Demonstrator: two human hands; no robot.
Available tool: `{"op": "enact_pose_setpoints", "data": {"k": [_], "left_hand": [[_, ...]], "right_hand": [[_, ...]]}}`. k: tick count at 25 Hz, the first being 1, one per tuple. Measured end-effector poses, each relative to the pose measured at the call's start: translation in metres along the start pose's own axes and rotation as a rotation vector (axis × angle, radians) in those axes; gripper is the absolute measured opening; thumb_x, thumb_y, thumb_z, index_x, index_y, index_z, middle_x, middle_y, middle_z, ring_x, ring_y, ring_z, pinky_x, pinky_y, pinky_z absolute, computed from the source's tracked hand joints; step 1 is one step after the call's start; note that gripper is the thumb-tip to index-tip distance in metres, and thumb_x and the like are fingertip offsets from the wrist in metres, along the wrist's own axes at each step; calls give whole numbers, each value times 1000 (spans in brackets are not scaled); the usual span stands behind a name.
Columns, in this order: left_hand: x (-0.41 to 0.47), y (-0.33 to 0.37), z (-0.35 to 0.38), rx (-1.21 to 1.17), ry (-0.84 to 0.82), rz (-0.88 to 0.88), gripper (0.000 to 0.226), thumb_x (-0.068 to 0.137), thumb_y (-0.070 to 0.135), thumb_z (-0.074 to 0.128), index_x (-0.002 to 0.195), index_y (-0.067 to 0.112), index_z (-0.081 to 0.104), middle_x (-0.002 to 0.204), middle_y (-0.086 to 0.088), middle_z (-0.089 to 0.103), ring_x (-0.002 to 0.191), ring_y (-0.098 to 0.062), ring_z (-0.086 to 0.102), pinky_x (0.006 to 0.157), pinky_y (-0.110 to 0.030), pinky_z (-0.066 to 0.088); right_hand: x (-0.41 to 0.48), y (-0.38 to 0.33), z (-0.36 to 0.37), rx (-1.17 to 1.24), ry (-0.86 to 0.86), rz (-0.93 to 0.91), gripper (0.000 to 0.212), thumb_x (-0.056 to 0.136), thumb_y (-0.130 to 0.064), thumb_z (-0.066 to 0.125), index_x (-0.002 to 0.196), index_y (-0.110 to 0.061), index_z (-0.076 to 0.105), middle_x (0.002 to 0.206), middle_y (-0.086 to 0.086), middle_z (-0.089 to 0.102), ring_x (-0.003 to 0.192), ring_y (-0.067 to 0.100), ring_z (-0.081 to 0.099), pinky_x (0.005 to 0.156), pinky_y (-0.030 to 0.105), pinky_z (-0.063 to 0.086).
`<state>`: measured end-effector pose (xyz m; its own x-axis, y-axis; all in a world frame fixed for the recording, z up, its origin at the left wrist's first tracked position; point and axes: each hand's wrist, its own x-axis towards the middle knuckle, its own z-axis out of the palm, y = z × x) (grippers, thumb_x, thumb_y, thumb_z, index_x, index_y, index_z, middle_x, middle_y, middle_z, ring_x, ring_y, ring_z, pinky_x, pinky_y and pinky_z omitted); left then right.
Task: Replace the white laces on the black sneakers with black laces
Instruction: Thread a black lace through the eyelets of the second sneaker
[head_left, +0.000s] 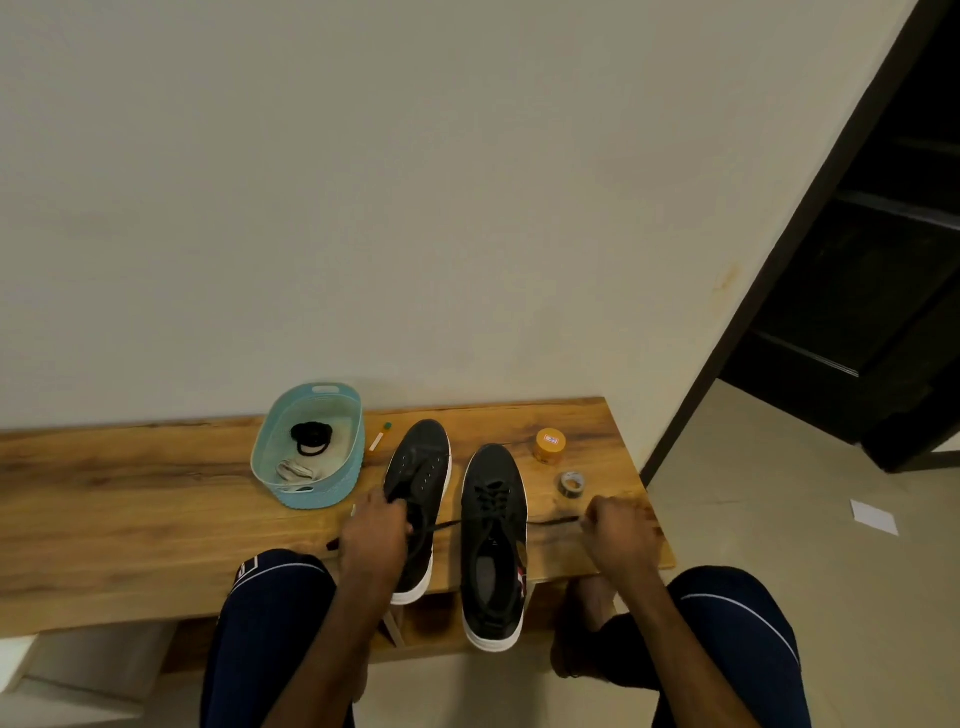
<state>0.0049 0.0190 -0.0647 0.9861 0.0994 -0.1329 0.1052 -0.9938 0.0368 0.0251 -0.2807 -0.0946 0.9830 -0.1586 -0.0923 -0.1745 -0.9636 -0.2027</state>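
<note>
Two black sneakers with white soles stand side by side on a wooden bench (130, 514). The right sneaker (493, 545) is threaded with a black lace (491, 496). Both ends of that lace are pulled out sideways. My left hand (374, 535) grips the left end, over the left sneaker (418, 483), whose eyelets look bare. My right hand (621, 532) is closed on the right end (556, 521). A coiled black lace (310, 436) and white laces (295, 472) lie in the teal basket (332, 496).
An orange jar (549, 445) and a small roll of tape (572, 485) sit to the right of the sneakers. A small stick with a green tip (381, 436) lies beside the basket. My knees are in front of the bench. A dark doorway opens at the right.
</note>
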Motion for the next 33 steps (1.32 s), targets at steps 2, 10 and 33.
{"op": "enact_pose_setpoints", "data": {"k": [2, 10, 33], "left_hand": [[-2, 18, 10, 54, 57, 93, 34, 99, 34, 50, 132, 24, 51, 143, -4, 39, 129, -21, 42, 100, -38, 41], [7, 55, 23, -187, 28, 283, 26, 101, 37, 49, 120, 27, 63, 123, 6, 58, 114, -16, 54, 95, -36, 44], [16, 50, 14, -321, 26, 200, 21, 102, 34, 50, 110, 32, 69, 98, 9, 73, 90, -9, 67, 74, -26, 49]], "right_hand": [[-6, -10, 17, 71, -90, -97, 23, 98, -30, 53, 119, -23, 60, 121, -1, 63, 106, 17, 57, 86, 32, 50], [-24, -41, 32, 467, -155, -369, 14, 100, -24, 56, 108, -17, 65, 106, 0, 66, 95, 12, 57, 84, 30, 48], [-5, -32, 10, 259, 112, -211, 9, 93, -35, 66, 86, -29, 64, 90, -13, 66, 87, 9, 60, 77, 34, 44]]}}
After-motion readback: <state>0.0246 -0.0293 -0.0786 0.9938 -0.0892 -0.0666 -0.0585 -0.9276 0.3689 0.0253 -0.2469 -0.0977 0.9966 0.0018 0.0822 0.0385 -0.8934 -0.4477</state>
